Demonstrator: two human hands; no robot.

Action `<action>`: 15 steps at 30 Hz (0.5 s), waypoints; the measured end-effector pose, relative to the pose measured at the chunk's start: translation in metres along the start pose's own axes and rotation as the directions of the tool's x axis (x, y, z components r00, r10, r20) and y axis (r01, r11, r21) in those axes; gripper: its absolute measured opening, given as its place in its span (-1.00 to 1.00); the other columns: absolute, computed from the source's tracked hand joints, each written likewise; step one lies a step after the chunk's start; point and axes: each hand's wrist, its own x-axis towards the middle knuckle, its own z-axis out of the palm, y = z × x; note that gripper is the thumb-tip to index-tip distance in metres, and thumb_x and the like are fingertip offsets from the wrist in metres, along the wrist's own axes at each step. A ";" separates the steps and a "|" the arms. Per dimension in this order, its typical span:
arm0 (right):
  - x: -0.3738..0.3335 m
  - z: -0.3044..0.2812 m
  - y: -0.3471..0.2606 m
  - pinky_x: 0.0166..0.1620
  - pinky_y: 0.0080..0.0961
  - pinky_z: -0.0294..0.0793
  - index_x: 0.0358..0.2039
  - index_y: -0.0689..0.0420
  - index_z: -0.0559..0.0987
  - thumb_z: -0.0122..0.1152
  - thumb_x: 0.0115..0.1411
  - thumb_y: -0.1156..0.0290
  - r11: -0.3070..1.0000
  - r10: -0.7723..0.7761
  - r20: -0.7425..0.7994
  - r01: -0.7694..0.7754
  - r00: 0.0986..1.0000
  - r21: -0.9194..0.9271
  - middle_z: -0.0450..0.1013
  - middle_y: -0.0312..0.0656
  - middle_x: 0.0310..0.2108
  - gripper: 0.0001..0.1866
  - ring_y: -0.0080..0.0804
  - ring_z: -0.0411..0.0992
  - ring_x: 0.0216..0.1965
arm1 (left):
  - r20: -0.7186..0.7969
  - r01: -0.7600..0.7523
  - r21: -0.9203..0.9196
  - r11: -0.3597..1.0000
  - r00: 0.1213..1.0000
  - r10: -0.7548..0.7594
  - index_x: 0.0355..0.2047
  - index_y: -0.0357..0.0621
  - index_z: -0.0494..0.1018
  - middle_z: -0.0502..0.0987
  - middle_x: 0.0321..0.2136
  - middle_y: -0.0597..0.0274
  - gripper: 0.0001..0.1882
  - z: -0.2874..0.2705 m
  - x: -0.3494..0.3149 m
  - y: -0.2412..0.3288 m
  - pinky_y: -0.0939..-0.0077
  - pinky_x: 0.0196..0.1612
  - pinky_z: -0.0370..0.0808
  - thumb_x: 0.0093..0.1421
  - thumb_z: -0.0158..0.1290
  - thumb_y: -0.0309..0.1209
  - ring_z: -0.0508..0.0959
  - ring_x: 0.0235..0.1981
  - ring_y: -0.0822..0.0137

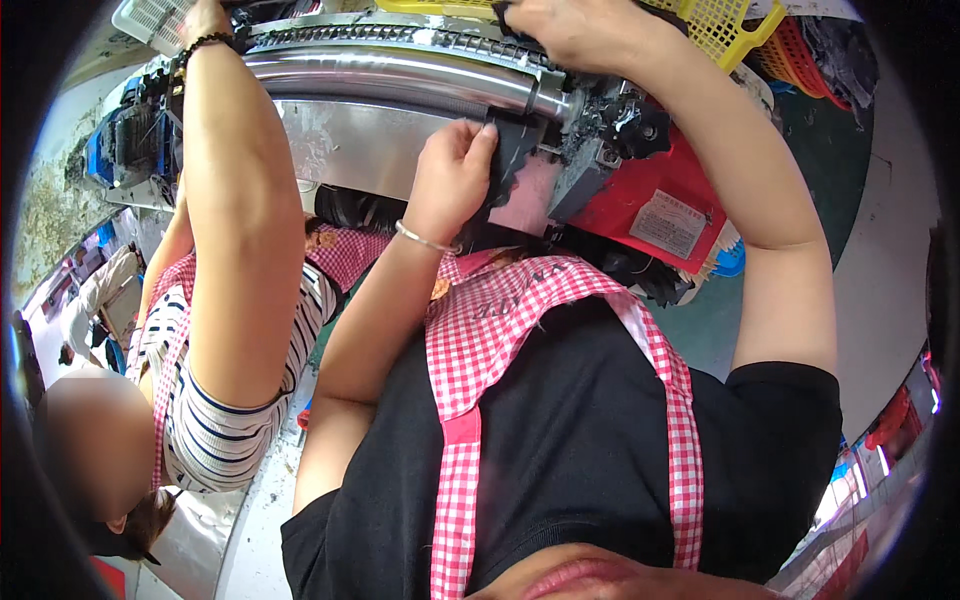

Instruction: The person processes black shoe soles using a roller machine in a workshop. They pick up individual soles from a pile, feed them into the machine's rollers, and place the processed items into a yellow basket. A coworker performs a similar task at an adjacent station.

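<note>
Left hand (pixel 455 170) pinching a dark fabric piece (pixel 512 150) between fingers, held against the end of the steel roller (pixel 400 75) beside the red machine housing (pixel 655 200). Right hand (pixel 565 30) closed on dark cloth atop the machine by the yellow basket (pixel 725 25). Feeding seemingly mid-way, piece not yet drawn in.

Pale concrete floor (pixel 890 270), yellow basket (pixel 720 25), orange basket (pixel 795 55) behind.
</note>
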 end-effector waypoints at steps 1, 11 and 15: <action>0.000 -0.002 -0.008 -0.10 -0.18 0.62 -0.23 0.32 0.66 0.07 0.23 0.33 0.997 0.069 0.196 -0.077 0.978 0.031 0.54 0.05 -0.12 -0.68 -0.01 0.58 -0.15 | -0.029 0.040 0.032 0.999 0.999 -0.039 -0.28 -0.34 0.48 0.62 -0.47 0.17 -0.67 0.003 0.002 0.005 0.55 -0.41 0.54 0.49 -0.02 -0.27 0.58 -0.53 0.45; -0.036 -0.040 0.072 0.04 -0.09 0.50 0.03 0.22 0.46 0.24 0.25 0.45 0.808 0.531 -0.150 -0.445 0.834 0.388 0.53 0.09 -0.08 -0.65 -0.01 0.52 0.02 | 0.317 0.375 -0.457 0.807 0.916 -0.247 -0.03 -0.25 0.44 0.62 -0.37 0.12 -0.40 -0.008 -0.102 0.005 0.51 -0.23 0.50 0.56 -0.35 0.05 0.56 -0.42 0.39; -0.061 0.001 0.177 0.23 -0.15 0.43 0.23 0.16 0.36 0.18 0.35 0.46 0.593 0.728 -0.303 -0.342 0.616 0.729 0.35 0.06 0.23 -0.54 -0.10 0.36 0.23 | 0.452 0.454 -0.554 0.698 0.868 -0.206 0.06 -0.28 0.43 0.59 -0.17 0.18 -0.47 -0.014 -0.125 -0.006 0.40 0.09 0.48 0.52 -0.21 -0.01 0.57 -0.08 0.34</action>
